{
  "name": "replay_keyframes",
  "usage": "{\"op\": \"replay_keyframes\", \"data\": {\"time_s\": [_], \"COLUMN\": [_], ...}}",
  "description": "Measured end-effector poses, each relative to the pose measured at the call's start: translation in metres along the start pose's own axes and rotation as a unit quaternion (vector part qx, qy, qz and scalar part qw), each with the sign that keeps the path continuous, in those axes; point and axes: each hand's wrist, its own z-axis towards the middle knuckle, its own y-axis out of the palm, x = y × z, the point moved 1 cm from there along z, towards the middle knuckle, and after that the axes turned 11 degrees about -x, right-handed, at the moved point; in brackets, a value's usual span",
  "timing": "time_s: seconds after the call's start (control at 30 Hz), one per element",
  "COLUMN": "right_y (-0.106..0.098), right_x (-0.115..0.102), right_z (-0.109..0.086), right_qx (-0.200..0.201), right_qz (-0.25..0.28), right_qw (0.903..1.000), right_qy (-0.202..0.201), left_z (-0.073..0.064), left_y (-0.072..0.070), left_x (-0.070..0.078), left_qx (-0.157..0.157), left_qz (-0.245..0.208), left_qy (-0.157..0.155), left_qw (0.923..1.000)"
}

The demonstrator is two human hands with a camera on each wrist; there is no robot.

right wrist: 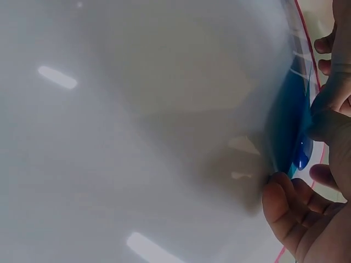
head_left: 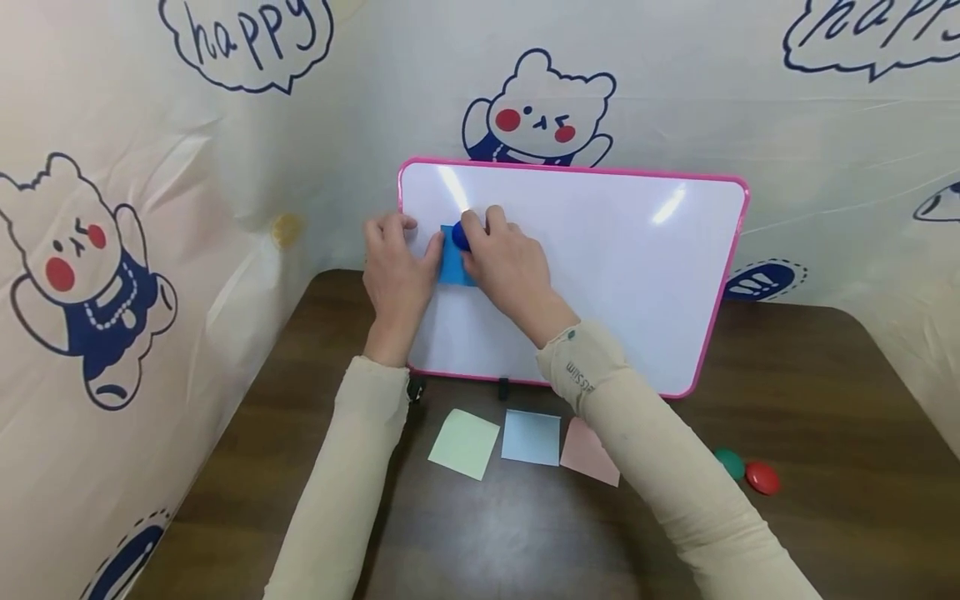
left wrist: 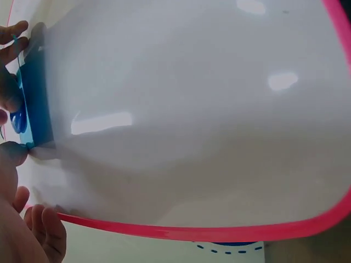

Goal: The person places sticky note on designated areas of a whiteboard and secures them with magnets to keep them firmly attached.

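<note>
A white board (head_left: 615, 275) with a pink frame stands propped up on the table. Against its left part is a blue sticky note (head_left: 453, 268), partly covered by fingers. My right hand (head_left: 513, 271) holds a round blue magnet (head_left: 459, 237) at the note's upper part; the right wrist view also shows the magnet (right wrist: 303, 152) beside the note. With its thumb, my left hand (head_left: 397, 271) touches the note's left edge, while its other fingers rest bent by the board's left rim. Whether the note lies fully flat on the board, I cannot tell.
On the table (head_left: 495, 533) before the board lie a green note (head_left: 465, 444), a light blue note (head_left: 531, 437) and a pink note (head_left: 588, 454), partly behind the right sleeve. Further right are a green magnet (head_left: 729, 463) and a red magnet (head_left: 762, 477). A printed curtain (head_left: 375, 75) hangs behind.
</note>
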Motion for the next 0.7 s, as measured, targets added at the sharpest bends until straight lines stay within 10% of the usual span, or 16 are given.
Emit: {"op": "replay_keyframes", "data": {"time_s": [0.4, 0.7], "right_y": [0.007, 0.003], "right_x": [0.012, 0.042], "right_z": [-0.04, -0.096], "right_qx": [-0.011, -0.017], "right_qz": [0.008, 0.036], "right_qw": [0.9994, 0.999], "right_qy": [-0.03, -0.022], "left_z": [-0.02, -0.044], "left_y": [-0.01, -0.026], "left_x": [-0.002, 0.0], "left_qx": [-0.054, -0.197], "left_qz": [0.004, 0.017], "left_qy": [0.035, 0.053], "left_qw": [0.9979, 0.9789]}}
